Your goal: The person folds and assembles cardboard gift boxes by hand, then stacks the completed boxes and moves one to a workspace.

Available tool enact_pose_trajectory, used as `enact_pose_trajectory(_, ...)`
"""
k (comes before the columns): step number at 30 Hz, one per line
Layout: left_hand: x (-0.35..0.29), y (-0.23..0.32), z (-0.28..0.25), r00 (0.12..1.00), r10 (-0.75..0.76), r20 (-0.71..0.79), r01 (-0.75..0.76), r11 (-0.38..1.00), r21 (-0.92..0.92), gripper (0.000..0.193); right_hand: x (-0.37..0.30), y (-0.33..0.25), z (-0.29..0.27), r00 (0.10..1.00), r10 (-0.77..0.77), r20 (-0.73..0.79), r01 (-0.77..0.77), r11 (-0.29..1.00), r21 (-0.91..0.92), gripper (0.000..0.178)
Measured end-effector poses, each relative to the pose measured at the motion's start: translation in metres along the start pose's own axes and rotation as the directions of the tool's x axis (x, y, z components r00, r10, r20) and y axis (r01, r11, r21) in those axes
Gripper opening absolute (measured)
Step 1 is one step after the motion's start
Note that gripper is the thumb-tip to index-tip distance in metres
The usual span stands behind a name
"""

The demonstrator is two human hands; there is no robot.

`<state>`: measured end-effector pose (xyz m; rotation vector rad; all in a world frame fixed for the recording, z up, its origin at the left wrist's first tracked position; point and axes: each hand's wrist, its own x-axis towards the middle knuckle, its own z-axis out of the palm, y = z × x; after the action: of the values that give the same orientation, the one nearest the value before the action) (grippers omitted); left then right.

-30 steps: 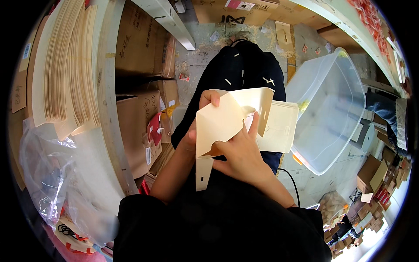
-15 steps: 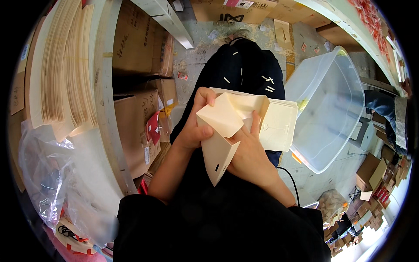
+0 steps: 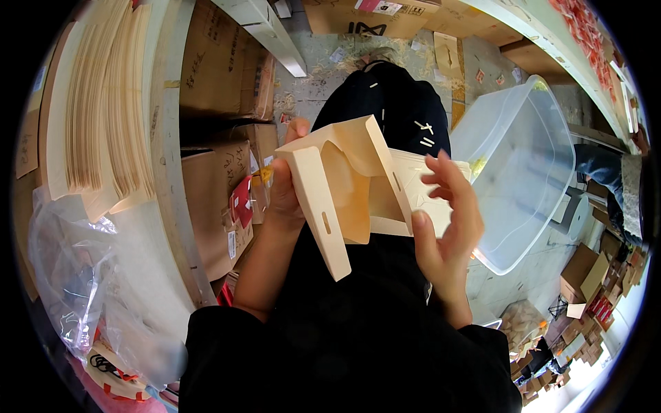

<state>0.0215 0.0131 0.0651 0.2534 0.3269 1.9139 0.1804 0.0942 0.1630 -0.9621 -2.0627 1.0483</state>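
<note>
A partly folded cream paperboard box (image 3: 303, 179) is held above my lap, its open side facing me. Long slots show in two of its side panels, and a curved flap stands inside. My left hand (image 3: 286, 189) grips the box at its left edge, thumb on the near side and fingers partly hidden behind. Just beyond the box's right edge is my right hand (image 3: 451, 224), its fingers apart and nothing in it; its thumb tip is close to the panel. Behind the box, partly covered, a cream paperboard piece (image 3: 427, 180) lies on my thighs.
To the left, a stack of flat paperboard sheets (image 3: 103, 103) lies on a table beside a clear plastic bag (image 3: 72, 275). Brown cartons (image 3: 213, 193) stand under that table. A translucent plastic bin (image 3: 513, 172) is tilted at my right. Another person's sleeve (image 3: 595, 162) shows far right.
The box has been turned and opened out toward me, exposing its inside. My right hand has come out of it and moved right, fingers spreading. My left hand has shifted slightly left with the box.
</note>
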Motion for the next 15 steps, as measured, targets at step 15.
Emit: enact_pose_trajectory(15,0.000,0.001,0.007,0.978,0.120,-0.171,-0.093,0.983,0.156,0.039,-0.016,0.026,0.038,0.950,0.008,0.313,-0.159,0.872,0.463,0.030)
